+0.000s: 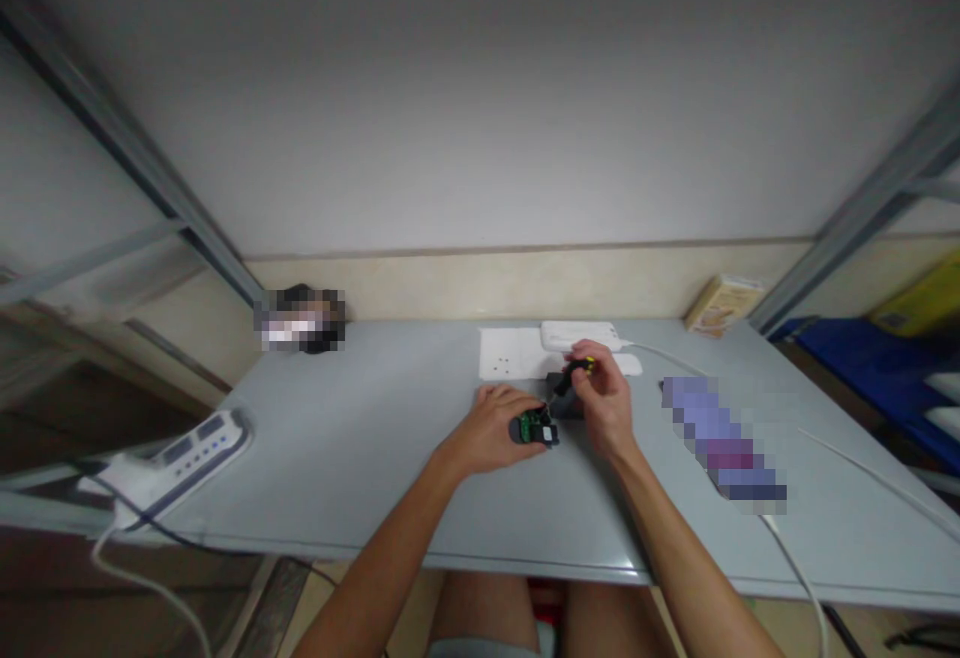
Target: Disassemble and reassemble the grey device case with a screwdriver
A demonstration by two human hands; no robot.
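My left hand (496,426) is closed around a small black device with a green circuit board (535,428), steadying it on the grey table (360,438). In my right hand (606,400) is a small screwdriver with a black and yellow handle (579,368), its thin shaft pointing down toward the board. Just behind the board, a dark part (564,393) lies on the table. A white paper sheet (508,352) with a few tiny dark specks on it sits beyond my hands.
A white box (579,335) with a white cable (810,433) lies at the back. At the left edge rests a white power strip (196,444); a cardboard box (724,304) stands at the back right. Metal shelf posts flank both sides.
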